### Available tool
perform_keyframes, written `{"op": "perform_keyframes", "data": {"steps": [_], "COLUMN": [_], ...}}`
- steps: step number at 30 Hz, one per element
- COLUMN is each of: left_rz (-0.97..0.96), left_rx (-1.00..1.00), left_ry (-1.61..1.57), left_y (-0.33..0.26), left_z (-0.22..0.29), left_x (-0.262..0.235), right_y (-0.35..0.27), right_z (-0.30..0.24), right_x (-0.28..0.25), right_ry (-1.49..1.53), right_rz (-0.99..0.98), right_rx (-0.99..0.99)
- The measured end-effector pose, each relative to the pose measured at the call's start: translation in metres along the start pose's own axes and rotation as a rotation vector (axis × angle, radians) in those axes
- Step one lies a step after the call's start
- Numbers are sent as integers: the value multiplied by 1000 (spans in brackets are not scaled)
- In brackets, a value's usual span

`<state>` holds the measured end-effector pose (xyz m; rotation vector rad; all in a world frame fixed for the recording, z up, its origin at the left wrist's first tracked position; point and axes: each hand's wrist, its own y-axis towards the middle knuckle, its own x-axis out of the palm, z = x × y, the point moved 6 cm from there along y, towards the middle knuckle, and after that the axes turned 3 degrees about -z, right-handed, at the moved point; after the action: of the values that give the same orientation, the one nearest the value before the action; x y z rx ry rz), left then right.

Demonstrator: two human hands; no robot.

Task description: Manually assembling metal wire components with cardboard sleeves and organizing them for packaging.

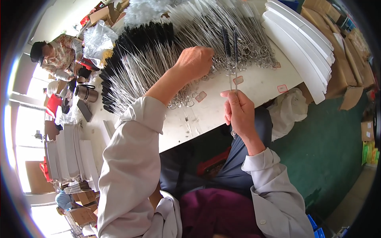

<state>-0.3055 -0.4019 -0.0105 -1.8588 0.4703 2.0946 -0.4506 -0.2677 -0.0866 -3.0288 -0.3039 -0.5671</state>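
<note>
While the right hand [240, 109] clamps two brushes [226, 43] low by the bench's near edge [202, 127], presumably sparing bristles [235, 43], I cannot tell whether the left hand [193, 63] grips.

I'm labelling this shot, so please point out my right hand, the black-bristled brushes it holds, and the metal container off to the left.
Right hand [241, 113], head view: middle of the hand.
Black-bristled brushes [235, 47], head view: bristles of the right-hand one.
Metal container [88, 95], head view: its body.
</note>
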Motion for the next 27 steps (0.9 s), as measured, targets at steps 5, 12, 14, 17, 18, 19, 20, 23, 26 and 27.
{"op": "perform_keyframes", "data": {"steps": [5,12,14,17,18,19,20,23,26,27], "left_rz": [-35,138,207,322,365,381,453,494,575,586], "left_rx": [14,41,55,41,17,-72,-4,114,82,10], "left_ry": [4,25,-40,-239,-377,-497,-415,-296,-427,-562], "left_y": [2,-4,-8,-11,-12,-17,-16,-14,-19,-21], "left_z": [4,-1,-3,-6,-10,-11,-8,6,-5,-12], "left_x": [-10,-45,-51,-65,-70,-85,-95,-99,-106,-109], "right_y": [0,1,1,2,2,1,2,14,39,52], "right_z": [-2,-1,-2,-1,0,0,-1,-5,-30,-39], "right_x": [0,2,1,0,-1,-1,-1,-5,5,10], "right_ry": [-8,-3,-2,-4,4,15,16,99,147,144], "right_rz": [-2,-23,-25,-9,-8,-5,-7,41,68,66], "right_rx": [-11,-36,-47,-16,-26,-34,-36,13,-78,-78]}}
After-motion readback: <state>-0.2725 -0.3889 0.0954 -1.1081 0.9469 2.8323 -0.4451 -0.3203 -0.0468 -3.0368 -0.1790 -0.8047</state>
